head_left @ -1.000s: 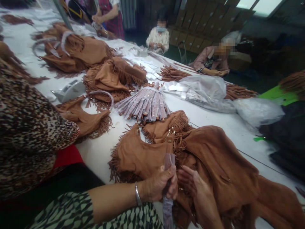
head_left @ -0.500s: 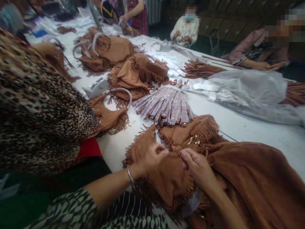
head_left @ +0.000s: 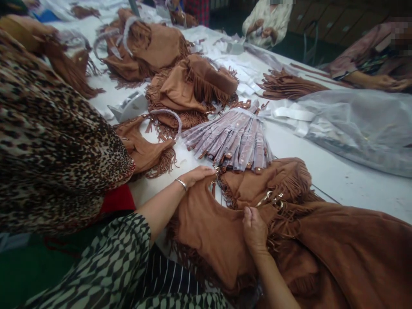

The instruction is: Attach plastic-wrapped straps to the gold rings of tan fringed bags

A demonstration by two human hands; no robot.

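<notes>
A brown fringed handbag (head_left: 212, 227) lies in front of me, its curved opening facing away. My left hand (head_left: 200, 174) is closed on the bag's far left corner, by a small metal ring (head_left: 217, 170). My right hand (head_left: 255, 227) grips the right side of the opening, fingers folded over the edge. Against the far side lies another brown fringed bag (head_left: 264, 178). Gold-coloured clasps (head_left: 273, 198) show just beyond my right hand. A fanned bundle of plastic-wrapped straps (head_left: 234, 135) rests behind the bag.
More brown fringed bags (head_left: 151, 47) are heaped further back on the white table (head_left: 337, 171). A tape dispenser (head_left: 128, 107) stands at the left, near a co-worker's leopard-print sleeve (head_left: 64, 141). Clear plastic (head_left: 360, 124) covers the right side. Brown material (head_left: 354, 244) is piled at my right.
My left hand has moved away from the middle of the opening to the far left corner. My right hand has changed from a fingertip pinch to gripping the edge. The view has tilted down.
</notes>
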